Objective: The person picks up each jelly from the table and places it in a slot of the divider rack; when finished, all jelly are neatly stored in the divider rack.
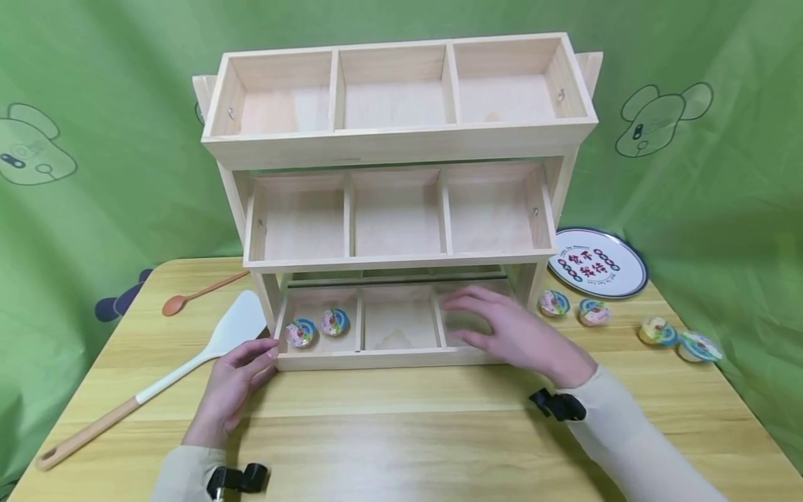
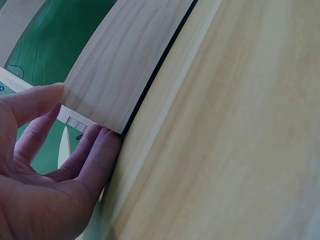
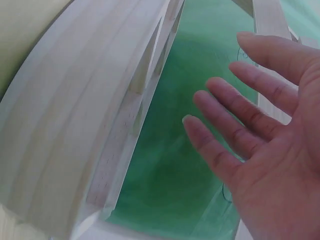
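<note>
A three-tier wooden shelf (image 1: 401,143) has trays split into compartments. My left hand (image 1: 241,380) is at the bottom tray's left front corner. In the left wrist view, its thumb touches the upper corner of the tray front (image 2: 130,60), and other fingers rest against the end lower down. My right hand (image 1: 498,328) hovers over the bottom tray's right compartment, fingers spread and holding nothing; the right wrist view shows its palm (image 3: 280,170). Two small cups with colourful printed lids, one cup (image 1: 301,333) beside another cup (image 1: 335,321), sit in the bottom tray's left compartment.
Right of the shelf lie two pink cups (image 1: 594,312), two pale cups (image 1: 698,346) and a white oval plate (image 1: 599,263) with a blue rim. On the left are a white spatula (image 1: 235,326) with a wooden handle and a wooden spoon (image 1: 176,305). A green curtain (image 1: 721,181) hangs behind.
</note>
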